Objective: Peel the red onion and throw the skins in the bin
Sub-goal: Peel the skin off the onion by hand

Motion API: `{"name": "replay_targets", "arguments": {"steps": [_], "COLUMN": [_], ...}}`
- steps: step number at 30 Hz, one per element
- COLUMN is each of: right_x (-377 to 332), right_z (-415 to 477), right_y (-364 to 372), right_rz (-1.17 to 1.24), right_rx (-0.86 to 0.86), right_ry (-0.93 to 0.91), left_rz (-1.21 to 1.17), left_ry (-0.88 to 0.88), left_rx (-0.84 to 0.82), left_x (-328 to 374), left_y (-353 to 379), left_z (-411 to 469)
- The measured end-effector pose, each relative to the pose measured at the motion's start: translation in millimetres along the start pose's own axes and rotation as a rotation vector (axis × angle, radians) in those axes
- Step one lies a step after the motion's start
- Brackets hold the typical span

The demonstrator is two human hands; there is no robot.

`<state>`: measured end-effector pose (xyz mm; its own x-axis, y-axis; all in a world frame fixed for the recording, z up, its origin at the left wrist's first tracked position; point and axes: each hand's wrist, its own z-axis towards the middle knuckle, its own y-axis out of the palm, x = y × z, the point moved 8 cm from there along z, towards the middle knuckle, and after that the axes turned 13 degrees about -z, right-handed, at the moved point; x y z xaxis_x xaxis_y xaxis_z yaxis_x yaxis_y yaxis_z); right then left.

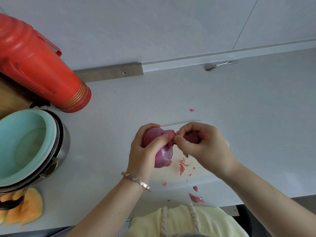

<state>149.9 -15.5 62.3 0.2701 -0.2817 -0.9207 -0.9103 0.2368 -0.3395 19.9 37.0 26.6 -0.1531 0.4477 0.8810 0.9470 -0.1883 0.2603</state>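
Red onion (163,156) held up just above a white cutting board (212,127), near the counter's front edge. Purple, glossy where bare, long axis tilted. Left hand (147,147) wraps it from the left, fingers curled over the top, thumb across the front, gripping firm. Right hand (201,142) touches the onion's upper right end, thumb and forefinger pinching a strip of skin (171,134) at the tip; other fingers curled in, something purple inside the palm, cannot tell what. Silver bracelet (136,181) on the left wrist.

Skin scraps (183,166) lie on the board under the hands. More scraps (196,198) off the board on the grey countertop (119,125) near its front edge, one small bit (191,110) beyond the board's far edge.

Well apart to the left: red thermos (34,65) standing on the counter, a metal pot with a teal bowl (25,147) nested in it, melon rinds (25,209) just in front of the pot. A metal spoon (218,65) lies by the back wall. Pale yellow garment (181,219) at bottom of the view.
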Motion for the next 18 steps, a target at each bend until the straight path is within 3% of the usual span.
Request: {"name": "replay_targets", "arguments": {"steps": [6, 18], "right_x": [13, 7], "right_z": [7, 7], "right_y": [12, 12], "right_rz": [0.063, -0.071], "right_rx": [-0.182, -0.103], "right_ry": [0.11, -0.025], "left_rz": [0.081, 0.188], "left_ry": [0.029, 0.038], "left_rx": [-0.03, 0.007], "left_x": [10, 11], "left_y": [1, 5], "left_z": [2, 0]}}
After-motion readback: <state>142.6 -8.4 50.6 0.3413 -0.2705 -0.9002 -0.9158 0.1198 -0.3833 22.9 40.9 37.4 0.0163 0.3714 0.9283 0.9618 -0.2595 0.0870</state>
